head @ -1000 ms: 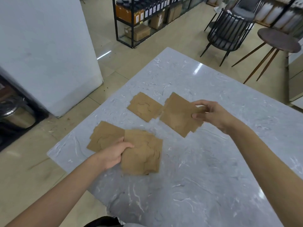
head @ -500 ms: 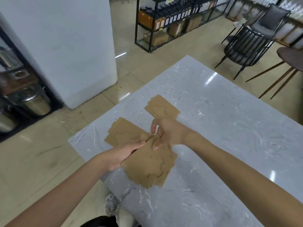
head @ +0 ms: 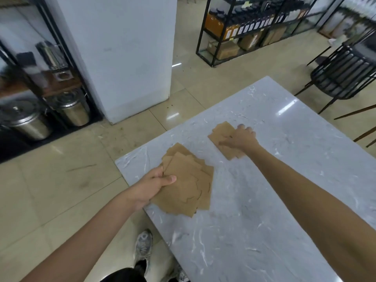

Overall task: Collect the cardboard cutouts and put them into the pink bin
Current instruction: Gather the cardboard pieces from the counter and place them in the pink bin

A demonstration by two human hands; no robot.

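A fanned stack of brown cardboard cutouts point(head: 187, 184) lies at the near left corner of the grey marble table point(head: 264, 210). My left hand point(head: 154, 185) pinches the stack's left edge, thumb on top. Farther back, a single cardboard cutout point(head: 220, 132) lies flat on the table. My right hand point(head: 241, 138) rests palm down on it with fingers spread, covering most of it. No pink bin is in view.
A white pillar point(head: 126, 58) stands past the table's left corner. Steel pots point(head: 73, 110) sit under a black rack at the left. A black shelf with bottles and boxes point(head: 250, 27) and a black wire chair point(head: 343, 76) stand behind. My shoe point(head: 143, 245) is on the tiled floor.
My right hand left the stack and reached back onto the lone cutout. My left hand gathered the nearer cutouts into one fanned stack. The camera tilted left and up.
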